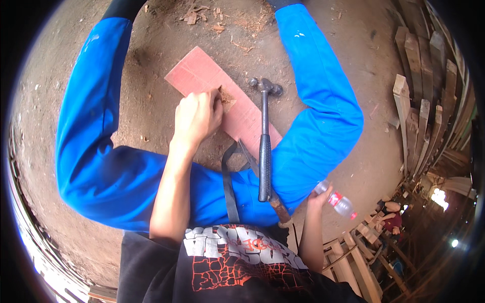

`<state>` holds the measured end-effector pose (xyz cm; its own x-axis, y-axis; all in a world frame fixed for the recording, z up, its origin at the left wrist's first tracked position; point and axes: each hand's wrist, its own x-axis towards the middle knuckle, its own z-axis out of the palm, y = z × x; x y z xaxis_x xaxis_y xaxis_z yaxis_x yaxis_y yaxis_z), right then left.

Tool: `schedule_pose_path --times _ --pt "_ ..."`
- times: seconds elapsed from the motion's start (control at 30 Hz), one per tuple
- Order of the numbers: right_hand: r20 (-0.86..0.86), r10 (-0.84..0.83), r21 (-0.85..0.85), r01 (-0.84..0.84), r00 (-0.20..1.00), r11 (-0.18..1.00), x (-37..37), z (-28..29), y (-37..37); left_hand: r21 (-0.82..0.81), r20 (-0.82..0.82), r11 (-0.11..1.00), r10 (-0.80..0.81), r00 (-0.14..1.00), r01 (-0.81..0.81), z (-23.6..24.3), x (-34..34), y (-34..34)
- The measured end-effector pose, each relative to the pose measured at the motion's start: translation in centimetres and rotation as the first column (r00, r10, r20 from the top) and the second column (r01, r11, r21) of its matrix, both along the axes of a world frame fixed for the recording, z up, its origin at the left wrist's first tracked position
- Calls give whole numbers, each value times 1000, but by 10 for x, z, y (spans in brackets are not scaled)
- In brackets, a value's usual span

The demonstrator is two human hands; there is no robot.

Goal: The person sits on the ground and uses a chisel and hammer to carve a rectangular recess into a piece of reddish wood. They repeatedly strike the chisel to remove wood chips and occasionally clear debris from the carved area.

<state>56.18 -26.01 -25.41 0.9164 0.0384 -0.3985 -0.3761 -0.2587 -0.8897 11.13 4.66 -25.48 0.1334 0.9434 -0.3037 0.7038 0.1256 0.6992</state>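
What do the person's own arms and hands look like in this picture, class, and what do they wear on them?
Both forearms come up from the lower edge bare, with no sleeves reaching them. The left hand and right hand are ungloved, with no rings, watch or bands visible. A black T-shirt with white and red print covers the chest. The bright blue trousers are on the legs, not the arms.

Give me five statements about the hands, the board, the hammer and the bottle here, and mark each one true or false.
1. The left hand rests on the reddish board. True.
2. The hammer is gripped in the left hand. False: it lies across the board and the blue trousers, with no hand on it.
3. The right hand holds a clear plastic bottle. True.
4. The board lies on a tiled floor. False: it lies on bare dirt ground.
5. Wooden planks are stacked at the right. True.
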Motion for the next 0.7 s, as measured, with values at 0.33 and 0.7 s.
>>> schedule_pose_path --times 0.33,0.7 --pt "502 181 -257 -54 846 965 21 -44 71 139 210 969 174 962 -206 68 -35 3" --pt "510 512 -480 -266 691 836 23 -85 31 152 -84 821 -544 835 550 53 44 -96"
